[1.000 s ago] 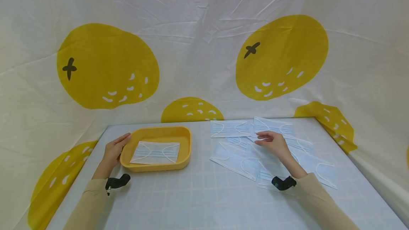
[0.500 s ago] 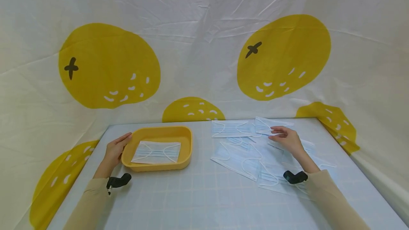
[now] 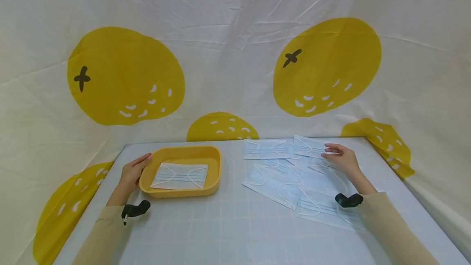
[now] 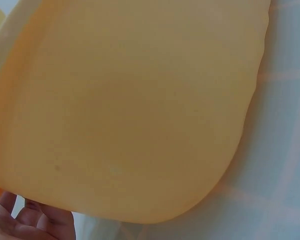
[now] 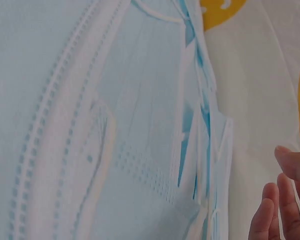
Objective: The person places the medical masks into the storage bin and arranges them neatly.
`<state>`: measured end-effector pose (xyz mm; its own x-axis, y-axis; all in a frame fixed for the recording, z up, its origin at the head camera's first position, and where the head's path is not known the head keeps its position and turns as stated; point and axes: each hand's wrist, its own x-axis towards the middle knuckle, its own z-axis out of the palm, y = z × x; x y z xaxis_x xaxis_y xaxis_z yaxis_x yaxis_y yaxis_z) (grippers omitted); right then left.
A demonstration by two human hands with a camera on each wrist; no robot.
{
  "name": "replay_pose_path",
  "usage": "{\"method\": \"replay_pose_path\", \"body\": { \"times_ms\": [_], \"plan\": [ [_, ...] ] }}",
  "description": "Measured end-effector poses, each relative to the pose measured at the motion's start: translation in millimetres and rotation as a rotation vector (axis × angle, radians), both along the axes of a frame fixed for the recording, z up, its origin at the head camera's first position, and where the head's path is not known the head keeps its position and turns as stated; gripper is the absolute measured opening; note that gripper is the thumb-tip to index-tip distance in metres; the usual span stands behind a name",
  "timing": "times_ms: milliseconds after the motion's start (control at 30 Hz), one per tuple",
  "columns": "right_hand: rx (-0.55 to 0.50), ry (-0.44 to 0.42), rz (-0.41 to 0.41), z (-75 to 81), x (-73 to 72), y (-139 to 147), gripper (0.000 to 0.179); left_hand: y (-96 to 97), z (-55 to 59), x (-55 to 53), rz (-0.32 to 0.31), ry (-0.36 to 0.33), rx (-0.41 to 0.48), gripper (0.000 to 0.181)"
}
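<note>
My left hand holds the left end of a yellow plastic tray, its fingers at the rim; the left wrist view shows the fingertips against the tray's side. Inside lies one pale blue face mask with white ear loops. On the right, my right hand hovers at the right end of a face mask at the back of the loose pile. Its fingers are apart and loosely bent, with nothing between them in the right wrist view, where pleated masks fill the left side.
Several overlapping masks, including a tilted mask and a back-left mask, lie spread over the right half of the table. A white curtain with yellow fruit prints rises behind the table's back edge.
My right hand has moved to the right across the pile, from the middle toward the right end of the back mask. The left hand and tray stay where they were.
</note>
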<state>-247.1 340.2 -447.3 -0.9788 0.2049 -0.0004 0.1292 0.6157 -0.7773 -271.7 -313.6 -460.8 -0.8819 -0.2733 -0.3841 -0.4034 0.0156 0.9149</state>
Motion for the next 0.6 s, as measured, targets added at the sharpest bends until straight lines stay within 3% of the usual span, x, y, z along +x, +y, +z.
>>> {"method": "replay_pose_path", "body": {
  "times_ms": [233, 500, 600],
  "plan": [
    [-0.035, 0.001, -0.091, -1.4, -7.7, 18, 0.056, -2.3, 0.5, 2.1, -0.004, -0.010, 0.034, 0.071],
    [0.021, 0.047, -0.058, -0.5, -11.7, 34, 0.056, -2.9, 0.3, 2.0, -0.012, 0.007, 0.039, 0.070],
    [0.012, 0.030, -0.101, -3.7, -16.8, 41, 0.058, -2.9, -0.2, 1.1, -0.013, 0.005, 0.026, 0.070]
  ]
}}
